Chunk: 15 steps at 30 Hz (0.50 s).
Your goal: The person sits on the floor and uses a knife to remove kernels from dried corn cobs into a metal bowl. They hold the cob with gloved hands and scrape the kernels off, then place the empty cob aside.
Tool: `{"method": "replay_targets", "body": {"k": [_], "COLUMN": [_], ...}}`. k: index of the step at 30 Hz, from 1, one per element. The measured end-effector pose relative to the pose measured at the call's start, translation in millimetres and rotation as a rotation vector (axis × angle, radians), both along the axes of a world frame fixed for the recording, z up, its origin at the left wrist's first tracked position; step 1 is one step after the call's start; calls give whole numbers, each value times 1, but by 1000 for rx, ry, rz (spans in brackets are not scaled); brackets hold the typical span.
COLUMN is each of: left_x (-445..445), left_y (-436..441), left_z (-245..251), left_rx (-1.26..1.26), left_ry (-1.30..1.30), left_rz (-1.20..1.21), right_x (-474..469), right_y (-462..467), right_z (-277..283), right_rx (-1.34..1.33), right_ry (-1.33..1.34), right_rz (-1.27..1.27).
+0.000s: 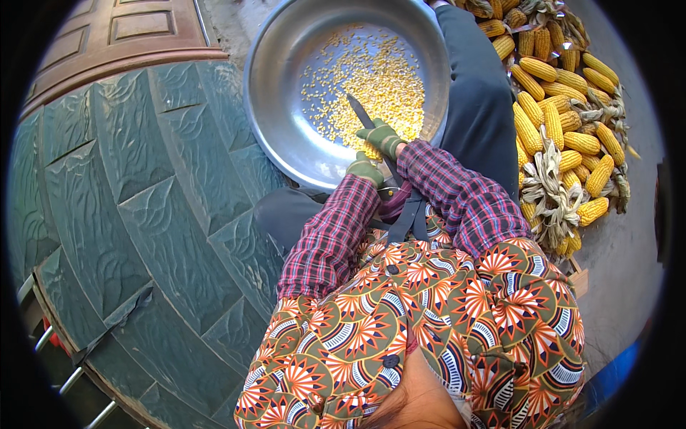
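My left hand (366, 169), in a green glove, is closed around the near end of a yellow corn cob (372, 151). At the far end of the cob my right hand (381, 135), gloved in green too, also appears to grip it. A long dark metal blade (360, 111) runs beneath my right hand, its pointed tip jutting out over the basin. The blade's lower end, near my lap, is partly hidden by my hands and sleeves. Below them, loose corn kernels (388, 80) are spread across the bottom of a wide metal basin (273, 102).
To the right lies a large heap of corn cobs (568, 123), some with dry husks (552, 193) tied together. My dark-trousered leg (477, 91) borders the basin. Green stone-patterned panelling (161, 214) is at left, with a brown panelled door (134, 27) beyond. Grey floor (632, 225) shows past the heap.
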<state>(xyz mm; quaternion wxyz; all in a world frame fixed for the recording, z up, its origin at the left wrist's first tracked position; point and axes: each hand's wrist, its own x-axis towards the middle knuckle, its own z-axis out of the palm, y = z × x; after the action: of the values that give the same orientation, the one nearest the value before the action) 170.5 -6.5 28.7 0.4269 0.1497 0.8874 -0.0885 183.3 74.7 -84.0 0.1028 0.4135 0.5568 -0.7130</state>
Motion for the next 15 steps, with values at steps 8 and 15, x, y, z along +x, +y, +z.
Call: {"method": "replay_targets", "body": {"k": [8, 15], "left_x": [-1, -7], "left_y": [-43, -10], "left_z": [-25, -2], "left_rx": [292, 117], "left_ry": [-222, -124], "left_rz": [260, 80], "right_x": [4, 0], "right_y": [12, 2], "right_z": [31, 7], "right_rx": [30, -59], "right_ry": [-28, 48], "right_rz": [88, 35]}}
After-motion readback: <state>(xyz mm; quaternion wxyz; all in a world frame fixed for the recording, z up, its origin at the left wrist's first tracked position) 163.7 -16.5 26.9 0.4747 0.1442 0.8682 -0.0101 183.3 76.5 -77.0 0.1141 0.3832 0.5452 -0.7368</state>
